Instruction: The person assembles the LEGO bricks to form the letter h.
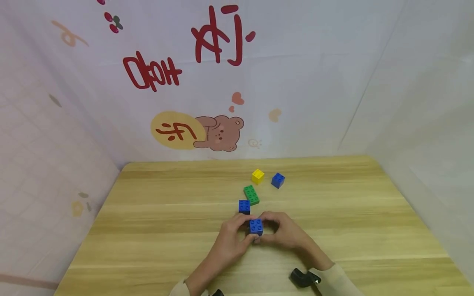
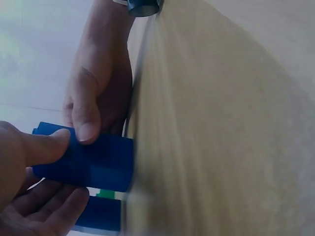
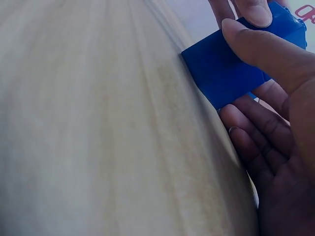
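Head cam: L hand [image 1: 230,237], 2nd blue blk [image 1: 244,204] just beyond it, then held blue blk [image 1: 256,226], mid table [image 1: 159,230], R hand [image 1: 288,233]; both pinch held blk. I'd squeeze evenly, keep it upright, L fingers clear of 2nd.

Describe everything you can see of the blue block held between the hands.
The blue block looks like smooth plastic, with four round studs on top and plain sides. It is upright, near the middle of the wood-look table, base at or close to the surface. The left hand and right hand both grip it.
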`<state>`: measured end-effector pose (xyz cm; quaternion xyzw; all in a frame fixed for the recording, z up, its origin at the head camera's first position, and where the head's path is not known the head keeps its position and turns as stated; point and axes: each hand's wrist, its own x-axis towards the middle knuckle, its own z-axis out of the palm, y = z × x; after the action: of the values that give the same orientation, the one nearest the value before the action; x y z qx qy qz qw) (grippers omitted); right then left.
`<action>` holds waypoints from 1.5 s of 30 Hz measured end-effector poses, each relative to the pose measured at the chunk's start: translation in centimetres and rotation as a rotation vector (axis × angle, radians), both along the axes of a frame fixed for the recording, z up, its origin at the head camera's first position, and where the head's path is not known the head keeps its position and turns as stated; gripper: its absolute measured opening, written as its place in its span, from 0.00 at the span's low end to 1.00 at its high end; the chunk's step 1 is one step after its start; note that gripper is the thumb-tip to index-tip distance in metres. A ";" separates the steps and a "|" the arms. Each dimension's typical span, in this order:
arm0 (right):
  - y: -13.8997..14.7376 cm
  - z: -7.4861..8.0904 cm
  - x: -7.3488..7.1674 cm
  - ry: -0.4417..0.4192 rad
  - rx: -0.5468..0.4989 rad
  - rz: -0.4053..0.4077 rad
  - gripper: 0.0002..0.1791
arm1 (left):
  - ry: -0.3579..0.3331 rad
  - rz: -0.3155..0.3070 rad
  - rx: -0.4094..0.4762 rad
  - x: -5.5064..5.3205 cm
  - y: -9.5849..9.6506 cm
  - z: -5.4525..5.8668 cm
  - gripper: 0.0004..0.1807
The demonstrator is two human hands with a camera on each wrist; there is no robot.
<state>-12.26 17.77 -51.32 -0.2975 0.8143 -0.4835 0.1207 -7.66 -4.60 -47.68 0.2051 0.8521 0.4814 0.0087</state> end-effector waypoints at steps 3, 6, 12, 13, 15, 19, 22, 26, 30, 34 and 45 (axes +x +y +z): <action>0.0 -0.1 0.0 0.003 -0.014 -0.013 0.16 | -0.007 -0.015 -0.050 0.0 0.0 0.3 0.22; 0.0 -0.2 0.1 -0.006 -0.024 -0.015 0.15 | -0.003 -0.035 -0.129 0.0 -0.2 0.8 0.24; 0.0 -0.5 0.1 -0.005 -0.025 -0.026 0.15 | 0.055 -0.079 -0.235 0.3 -0.8 2.2 0.28; 0.0 -0.5 0.1 -0.005 -0.022 -0.030 0.15 | 0.057 -0.085 -0.233 0.4 -0.9 2.6 0.27; 0.1 -0.5 0.1 -0.003 -0.018 -0.034 0.15 | 0.045 -0.096 -0.207 0.4 -1.2 3.2 0.25; 0.1 -0.6 0.0 0.016 -0.017 -0.028 0.15 | 0.003 -0.113 -0.129 0.5 -2.1 4.6 0.19; 0.0 -0.5 0.0 0.019 -0.015 -0.029 0.16 | 0.023 -0.103 -0.099 0.4 -2.9 5.5 0.16; -0.1 -0.2 0.0 0.014 0.000 -0.054 0.16 | 0.109 -0.058 -0.058 -0.2 -3.9 6.2 0.15; -0.1 0.0 -0.1 0.020 0.017 -0.074 0.16 | 0.165 -0.007 -0.003 -1.2 -4.8 6.2 0.15; 0.0 0.0 -0.2 0.017 0.030 -0.077 0.16 | 0.157 0.042 0.043 -2.2 -5.6 5.9 0.18; 0.1 -0.1 0.0 0.025 0.030 -0.089 0.16 | 0.112 0.140 0.113 -5.3 -6.7 3.4 0.15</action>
<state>-12.27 17.83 -51.46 -0.2650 0.8353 -0.4726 0.0932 -12.91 -11.30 -44.27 0.1716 0.8350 0.5160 -0.0841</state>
